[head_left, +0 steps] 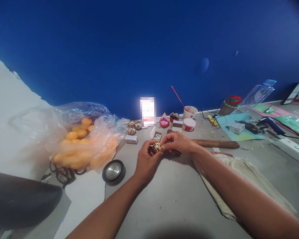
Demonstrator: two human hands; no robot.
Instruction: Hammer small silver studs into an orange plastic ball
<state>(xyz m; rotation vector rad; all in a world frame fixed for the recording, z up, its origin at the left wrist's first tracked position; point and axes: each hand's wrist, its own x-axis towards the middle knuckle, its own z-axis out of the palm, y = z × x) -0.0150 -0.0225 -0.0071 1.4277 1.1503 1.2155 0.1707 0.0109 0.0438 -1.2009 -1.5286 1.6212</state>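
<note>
My left hand (149, 161) is closed around a small orange ball (156, 147) covered in shiny silver and gold studs. The fingertips of my right hand (177, 143) are pinched together against the ball's right side. Whatever they may hold is too small to make out. Just behind the hands lies an opened small box (157, 136) with shiny bits in it. Several similar studded balls (132, 130) are grouped farther back on the left. A closed small white box (131, 139) sits in front of them.
On the left, a clear plastic bag (99, 124) holds several orange balls (76, 135). Near it is a round black-rimmed lid (114, 172). A wooden stick (214, 143) and cream cloth (246, 186) lie right. Behind stand a paper cup (190, 112) and white-lidded tub (189, 124).
</note>
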